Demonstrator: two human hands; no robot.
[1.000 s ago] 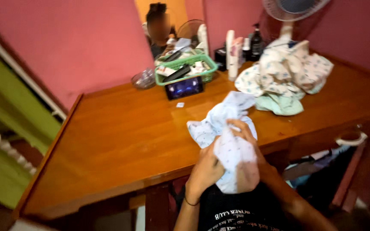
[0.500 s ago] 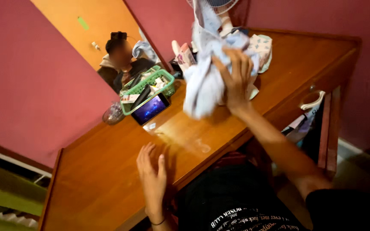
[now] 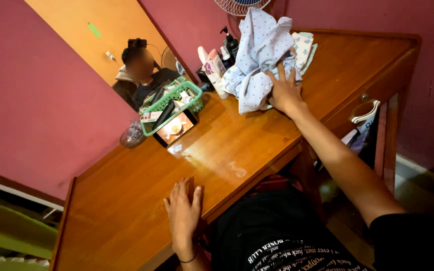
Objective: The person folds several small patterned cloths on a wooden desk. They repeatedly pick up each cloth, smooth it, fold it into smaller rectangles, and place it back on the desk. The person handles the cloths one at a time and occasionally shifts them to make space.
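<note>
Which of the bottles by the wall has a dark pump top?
The dark pump bottle standing behind the pile of clothes; the white tubes beside it are pale and lean without pumps.

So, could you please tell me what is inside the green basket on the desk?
The green basket holds small packets and a dark flat item, too jumbled to identify. A lit phone leans against its front, covering the lower wall; anything underneath the top layer is hidden.

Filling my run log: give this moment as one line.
left hand: flat on brown wooden table | right hand: pressing pale blue dotted cloth onto clothes pile
</note>
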